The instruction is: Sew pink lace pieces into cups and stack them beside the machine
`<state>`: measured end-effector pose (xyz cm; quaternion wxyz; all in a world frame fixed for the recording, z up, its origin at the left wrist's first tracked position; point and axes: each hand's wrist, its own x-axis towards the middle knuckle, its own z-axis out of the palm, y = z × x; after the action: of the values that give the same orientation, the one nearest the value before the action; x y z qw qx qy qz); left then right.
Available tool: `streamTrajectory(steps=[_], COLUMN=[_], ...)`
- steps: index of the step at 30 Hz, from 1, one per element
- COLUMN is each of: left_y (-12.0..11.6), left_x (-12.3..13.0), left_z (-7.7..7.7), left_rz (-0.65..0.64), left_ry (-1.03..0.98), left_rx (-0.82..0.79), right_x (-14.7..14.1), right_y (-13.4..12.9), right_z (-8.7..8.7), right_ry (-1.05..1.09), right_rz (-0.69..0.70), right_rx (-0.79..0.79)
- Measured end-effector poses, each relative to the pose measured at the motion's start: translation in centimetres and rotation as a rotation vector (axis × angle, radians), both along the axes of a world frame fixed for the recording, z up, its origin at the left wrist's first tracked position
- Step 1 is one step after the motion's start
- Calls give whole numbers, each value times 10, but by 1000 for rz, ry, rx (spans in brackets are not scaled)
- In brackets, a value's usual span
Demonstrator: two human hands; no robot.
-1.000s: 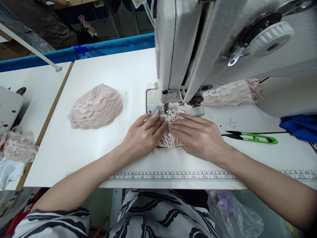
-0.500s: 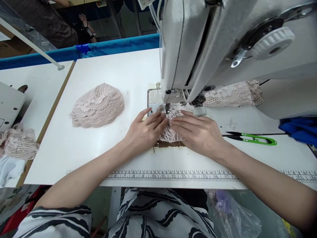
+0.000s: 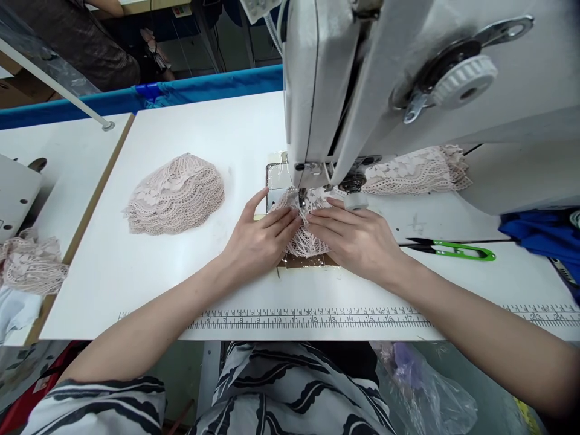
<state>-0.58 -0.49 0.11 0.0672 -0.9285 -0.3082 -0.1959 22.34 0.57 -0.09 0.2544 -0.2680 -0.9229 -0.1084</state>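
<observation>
A pale pink lace piece (image 3: 308,243) lies under the presser foot (image 3: 302,198) of a sewing machine (image 3: 326,78). My left hand (image 3: 263,237) rests flat on the lace's left side, fingers stretched out and thumb spread away. From the right, my right hand (image 3: 357,237) lies on the same lace with its fingers extended and close together. Both sets of fingertips are just in front of the foot, a narrow gap between them. The hands cover part of the lace, and the needle tip cannot be made out.
A stack of lace pieces (image 3: 176,196) sits left on the white table (image 3: 235,133). More lace (image 3: 417,172) lies behind the machine head. Green thread snips (image 3: 466,251) and blue cloth (image 3: 534,237) are at right. A printed ruler (image 3: 294,319) runs along the front edge.
More lace now shows to the left of the presser foot. My left thumb sits a little farther from the fingers. The whole view has shifted slightly; both hands stay on the lace.
</observation>
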Motion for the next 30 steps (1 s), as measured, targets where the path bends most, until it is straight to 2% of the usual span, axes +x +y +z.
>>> streamTrajectory(steps=[13, 23, 30], left_y=[-4, 8, -2], left_x=[-1, -1, 0], left_z=[3, -1, 0], left_rz=[-13, 34, -2], left_ry=[35, -27, 9], left_rx=[65, 4, 98], right_x=[0, -3, -2], right_y=[-3, 1, 1], right_z=[-2, -4, -4], right_ry=[-24, -16, -43], right_rz=[30, -27, -40], right_rx=[41, 36, 82])
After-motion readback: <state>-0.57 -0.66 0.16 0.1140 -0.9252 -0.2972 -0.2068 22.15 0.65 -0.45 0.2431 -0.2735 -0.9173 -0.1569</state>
